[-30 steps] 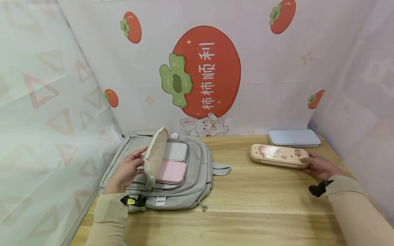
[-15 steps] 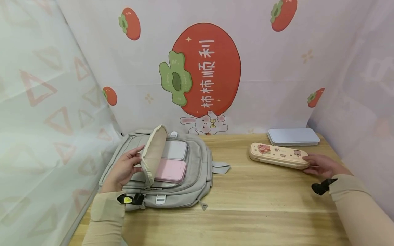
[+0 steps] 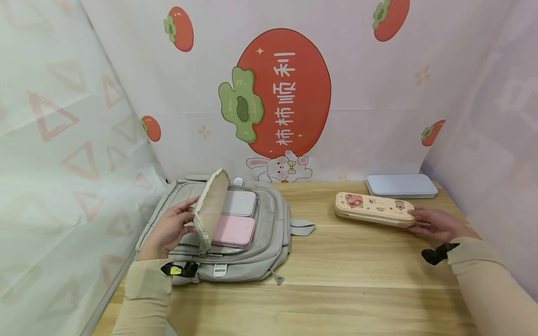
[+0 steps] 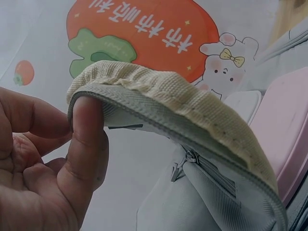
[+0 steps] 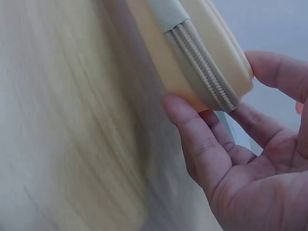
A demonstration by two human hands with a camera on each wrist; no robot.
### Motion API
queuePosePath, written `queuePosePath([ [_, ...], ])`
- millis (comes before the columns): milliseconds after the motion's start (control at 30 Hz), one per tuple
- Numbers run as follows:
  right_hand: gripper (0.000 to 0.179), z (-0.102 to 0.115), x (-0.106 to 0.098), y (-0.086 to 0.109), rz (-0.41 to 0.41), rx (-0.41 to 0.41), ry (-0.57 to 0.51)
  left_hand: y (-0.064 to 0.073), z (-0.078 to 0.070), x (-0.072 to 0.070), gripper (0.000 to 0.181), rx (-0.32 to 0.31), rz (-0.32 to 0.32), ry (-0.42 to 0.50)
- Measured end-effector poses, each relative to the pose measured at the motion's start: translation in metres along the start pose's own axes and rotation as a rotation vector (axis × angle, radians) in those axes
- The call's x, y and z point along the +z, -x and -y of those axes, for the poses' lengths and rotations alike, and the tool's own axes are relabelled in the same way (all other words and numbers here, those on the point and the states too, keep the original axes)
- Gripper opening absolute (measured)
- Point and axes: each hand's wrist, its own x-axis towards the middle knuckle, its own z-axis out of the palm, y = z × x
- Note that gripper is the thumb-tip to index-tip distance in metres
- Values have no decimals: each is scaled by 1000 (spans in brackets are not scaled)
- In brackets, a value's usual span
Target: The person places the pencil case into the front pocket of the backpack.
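Observation:
A grey backpack (image 3: 265,261) lies on the table at the left, its front pocket unzipped. My left hand (image 3: 174,228) pinches the edge of the pocket flap (image 3: 212,205) and holds it raised; the left wrist view shows thumb and fingers on the zipped edge (image 4: 144,110). Inside the pocket sit a white case (image 3: 240,203) and a pink case (image 3: 233,229), side by side. At the right, my right hand (image 3: 437,224) grips the near end of a cream pencil case (image 3: 374,208) with bear pictures on its lid. In the right wrist view, fingers lie under its zipped side (image 5: 202,62).
A pale blue flat case (image 3: 401,185) lies at the back right of the wooden table (image 3: 336,270), behind the pencil case. A grey strap (image 3: 301,227) sticks out from the backpack's right side. Printed cloth walls (image 3: 357,93) stand behind and at both sides.
The pencil case has shifted slightly left with my right hand on its end. My left hand stays on the raised flap. The head view has tilted a little.

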Motion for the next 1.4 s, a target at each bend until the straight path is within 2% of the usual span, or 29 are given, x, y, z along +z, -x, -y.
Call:
queuePosePath([
  [133, 48, 5, 10, -2, 10, -23, -13, 1, 0, 0, 54, -5, -3, 7],
  [367, 17, 12, 24, -3, 14, -34, -27, 2, 0, 2, 54, -2, -6, 22],
  [433, 28, 13, 27, -3, 9, -26, -43, 2, 0, 3, 54, -2, -8, 25],
  [567, 70, 15, 34, -3, -6, -15, -52, 3, 1, 3, 54, -4, -16, 31],
  [667, 83, 16, 38, -3, -12, -6, -49, 2, 1, 3, 54, -1, -18, 34],
  [900, 79, 16, 48, -3, -4, -19, -58, 3, 1, 4, 54, -1, -26, 25],
  [1100, 85, 13, 59, -8, 10, -21, -63, 4, 3, 5, 54, -7, -29, 20],
  [1400, 83, 11, 67, -18, 28, -52, -59, 1, 5, 4, 53, -9, -35, 11],
])
